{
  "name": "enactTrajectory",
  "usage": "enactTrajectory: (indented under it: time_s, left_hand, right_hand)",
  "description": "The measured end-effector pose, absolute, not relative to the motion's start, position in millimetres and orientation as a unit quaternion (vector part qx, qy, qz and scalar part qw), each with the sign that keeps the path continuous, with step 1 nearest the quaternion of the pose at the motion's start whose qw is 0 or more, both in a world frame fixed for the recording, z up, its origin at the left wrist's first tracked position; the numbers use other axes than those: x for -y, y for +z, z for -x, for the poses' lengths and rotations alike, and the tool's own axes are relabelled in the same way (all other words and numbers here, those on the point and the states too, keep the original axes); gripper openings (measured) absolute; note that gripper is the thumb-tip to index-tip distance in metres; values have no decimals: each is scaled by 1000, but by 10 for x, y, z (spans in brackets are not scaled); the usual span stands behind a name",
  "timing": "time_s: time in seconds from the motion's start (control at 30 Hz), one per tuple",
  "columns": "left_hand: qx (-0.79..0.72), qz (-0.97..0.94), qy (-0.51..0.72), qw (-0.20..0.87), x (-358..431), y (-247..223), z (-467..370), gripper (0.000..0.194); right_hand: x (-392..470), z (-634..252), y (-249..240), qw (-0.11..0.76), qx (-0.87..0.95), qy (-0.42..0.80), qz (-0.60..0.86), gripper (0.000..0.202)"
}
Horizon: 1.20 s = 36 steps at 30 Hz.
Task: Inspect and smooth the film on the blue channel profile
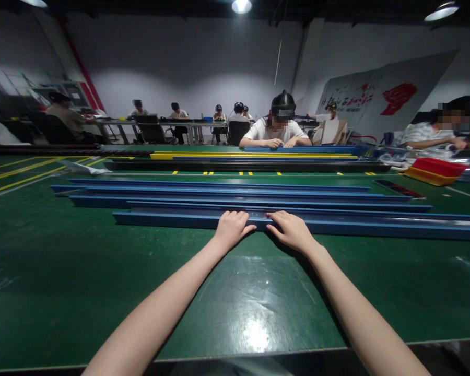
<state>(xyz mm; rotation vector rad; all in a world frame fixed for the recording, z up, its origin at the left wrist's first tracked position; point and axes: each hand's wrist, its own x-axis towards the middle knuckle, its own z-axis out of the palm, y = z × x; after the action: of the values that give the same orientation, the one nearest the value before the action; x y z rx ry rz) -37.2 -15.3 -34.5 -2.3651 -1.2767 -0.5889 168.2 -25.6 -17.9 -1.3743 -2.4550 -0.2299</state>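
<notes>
A long blue channel point(172, 218) lies across the green table, the nearest of several blue lengths. My left hand point(232, 228) grips its near wall, fingers over the top into the channel and thumb on the front side. A short gap to the right, my right hand point(291, 228) holds the same channel in a like way, its thumb toward my left hand. Between the two hands, a small clear patch shows inside the channel, too small to make out. Just behind lie more blue channels point(102, 200), parallel to it.
Farther back lie a black strip point(250, 166) and a yellow strip point(254, 155). At the right are a phone-like dark object point(399, 189) and a red tray point(434, 168). A person point(276, 128) works across the table; others sit beyond.
</notes>
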Motion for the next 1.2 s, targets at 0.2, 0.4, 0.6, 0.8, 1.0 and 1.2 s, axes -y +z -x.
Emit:
enactTrajectory:
  time_s: [0.2, 0.4, 0.6, 0.8, 1.0, 1.2]
  left_hand:
    - [453, 843, -212, 201, 152, -347, 371, 36]
    - [463, 834, -212, 212, 164, -335, 355, 39]
    - [473, 831, -214, 198, 171, -323, 351, 39]
    - [479, 831, -219, 181, 174, -306, 351, 38]
    - [483, 829, -216, 182, 175, -303, 349, 39]
    - [480, 829, -219, 185, 165, -316, 358, 38]
  right_hand:
    - [259, -1686, -186, 155, 858, -79, 484, 38]
    - [263, -1688, -182, 150, 854, -80, 492, 34]
    - [268, -1685, -172, 150, 849, -78, 501, 29]
    - [257, -1680, -160, 134, 846, -80, 510, 26]
    - [261, -1675, -157, 126, 841, -92, 518, 25]
    - [276, -1667, -154, 126, 839, -102, 519, 25]
